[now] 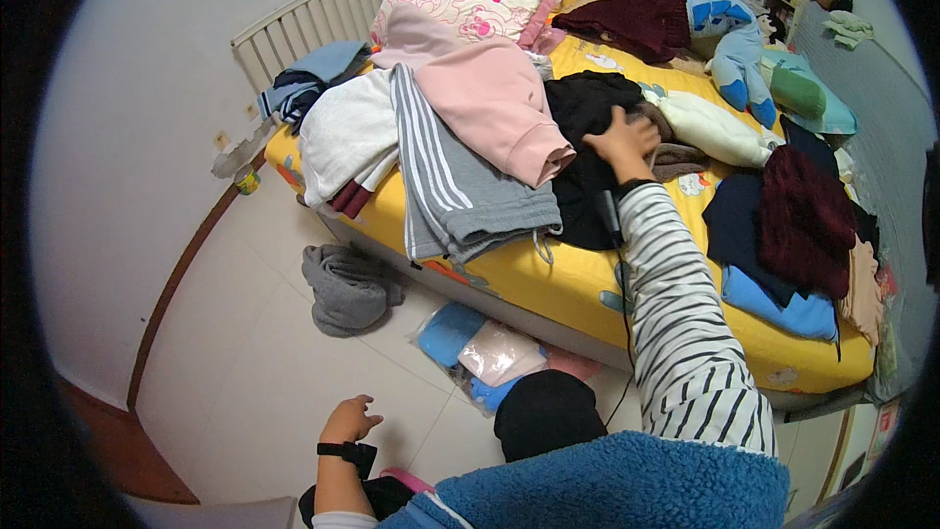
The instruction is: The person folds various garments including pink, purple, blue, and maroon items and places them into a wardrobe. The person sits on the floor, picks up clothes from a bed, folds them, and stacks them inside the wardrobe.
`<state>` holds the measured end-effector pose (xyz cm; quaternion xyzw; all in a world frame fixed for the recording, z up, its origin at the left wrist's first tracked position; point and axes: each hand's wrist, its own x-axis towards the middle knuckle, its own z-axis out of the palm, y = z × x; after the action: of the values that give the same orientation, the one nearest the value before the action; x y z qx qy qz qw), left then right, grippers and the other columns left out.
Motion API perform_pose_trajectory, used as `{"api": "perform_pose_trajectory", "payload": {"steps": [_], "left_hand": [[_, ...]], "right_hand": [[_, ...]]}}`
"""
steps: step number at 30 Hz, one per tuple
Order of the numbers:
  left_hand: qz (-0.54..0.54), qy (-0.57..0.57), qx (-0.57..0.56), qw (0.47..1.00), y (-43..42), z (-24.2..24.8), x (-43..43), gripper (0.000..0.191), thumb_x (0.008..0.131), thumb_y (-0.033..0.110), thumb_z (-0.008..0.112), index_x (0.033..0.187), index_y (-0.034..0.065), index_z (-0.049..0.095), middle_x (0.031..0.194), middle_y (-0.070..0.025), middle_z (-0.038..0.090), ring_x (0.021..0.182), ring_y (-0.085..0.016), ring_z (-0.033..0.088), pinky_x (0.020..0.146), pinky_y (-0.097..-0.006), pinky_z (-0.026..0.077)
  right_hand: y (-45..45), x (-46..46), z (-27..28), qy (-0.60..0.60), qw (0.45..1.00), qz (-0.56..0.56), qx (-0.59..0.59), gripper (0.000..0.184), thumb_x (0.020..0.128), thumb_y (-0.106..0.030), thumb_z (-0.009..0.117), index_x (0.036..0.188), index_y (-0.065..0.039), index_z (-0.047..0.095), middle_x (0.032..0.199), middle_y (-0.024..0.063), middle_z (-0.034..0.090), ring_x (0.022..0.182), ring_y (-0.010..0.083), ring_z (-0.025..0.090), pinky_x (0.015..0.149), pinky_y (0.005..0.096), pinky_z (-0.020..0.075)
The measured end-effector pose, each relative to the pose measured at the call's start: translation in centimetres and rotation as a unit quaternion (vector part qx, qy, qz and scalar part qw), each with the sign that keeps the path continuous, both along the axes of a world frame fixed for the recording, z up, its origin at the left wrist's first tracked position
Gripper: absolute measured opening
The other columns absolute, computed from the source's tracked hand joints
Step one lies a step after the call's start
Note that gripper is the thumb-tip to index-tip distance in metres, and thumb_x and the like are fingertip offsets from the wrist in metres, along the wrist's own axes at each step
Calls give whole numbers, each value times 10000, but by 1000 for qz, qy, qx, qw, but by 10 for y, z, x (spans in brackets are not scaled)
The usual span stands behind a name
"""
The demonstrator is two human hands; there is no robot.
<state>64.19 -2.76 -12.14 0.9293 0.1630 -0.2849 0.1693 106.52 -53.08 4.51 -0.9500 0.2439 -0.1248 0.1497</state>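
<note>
My right hand (624, 139) reaches over the bed, fingers spread, on or just above a black garment (580, 176); contact is unclear. Brown cloth (677, 162) and a cream-white garment (712, 128) lie just right of it. Left of the black garment are a pink sweatshirt (488, 99), grey trousers (485, 206) with white side stripes and a white top (345, 136). My left hand (351, 420) hangs low over the tiled floor, fingers apart, holding nothing. A black strap with a small box is on that wrist.
Dark red knitwear (804, 220) and a folded blue garment (778, 305) lie at the bed's right. A grey garment (349, 290) and a clear plastic bag of clothes (477, 353) are on the floor. A black cable (626, 308) hangs over the edge of the yellow-sheeted bed (558, 297).
</note>
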Motion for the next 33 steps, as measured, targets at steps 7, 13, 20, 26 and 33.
{"api": "perform_pose_trajectory", "payload": {"steps": [7, 13, 20, 26, 33], "left_hand": [[-21, -32, -13, 999, -4, -2, 6, 566, 817, 330, 774, 1285, 56, 610, 1161, -221, 682, 1104, -377, 640, 933, -441, 521], [-10, -25, -29, 999, -8, -1, 8, 560, 819, 328, 772, 1279, 53, 613, 1155, -217, 686, 1099, -381, 640, 941, -442, 517], [-45, -23, -10, 999, -2, -5, 5, 556, 832, 313, 763, 1287, 40, 599, 1147, -205, 692, 1100, -371, 642, 935, -446, 517], [-33, -33, -12, 999, -8, 1, 7, 550, 828, 306, 770, 1288, 54, 604, 1168, -193, 687, 1109, -365, 637, 945, -441, 516], [-24, -29, -31, 999, -14, 8, 5, 557, 826, 304, 765, 1291, 48, 599, 1203, -216, 665, 1153, -380, 609, 971, -450, 500]], "right_hand": [[34, 18, -18, 47, 974, 202, -86, 882, 817, -451, 734, 1561, -342, 274, 1487, 272, 406, 1414, 551, 241, 1128, 633, 221], [-13, 17, 22, -118, 969, 209, 50, 551, 663, -273, 780, 1168, -114, 627, 1128, 222, 687, 1069, 377, 660, 918, 438, 525], [-142, -16, 154, -503, 861, 3, 79, 516, 710, -266, 728, 1159, -31, 631, 1108, 252, 681, 1044, 415, 643, 939, 460, 492], [-192, -40, 165, -472, 878, -79, -2, 641, 779, -324, 768, 1321, -88, 521, 1274, 260, 558, 1143, 447, 561, 977, 495, 462], [-99, -31, 78, -287, 936, 175, -101, 595, 846, -335, 753, 1320, -28, 570, 1278, 268, 560, 1112, 366, 603, 987, 418, 481]]}}
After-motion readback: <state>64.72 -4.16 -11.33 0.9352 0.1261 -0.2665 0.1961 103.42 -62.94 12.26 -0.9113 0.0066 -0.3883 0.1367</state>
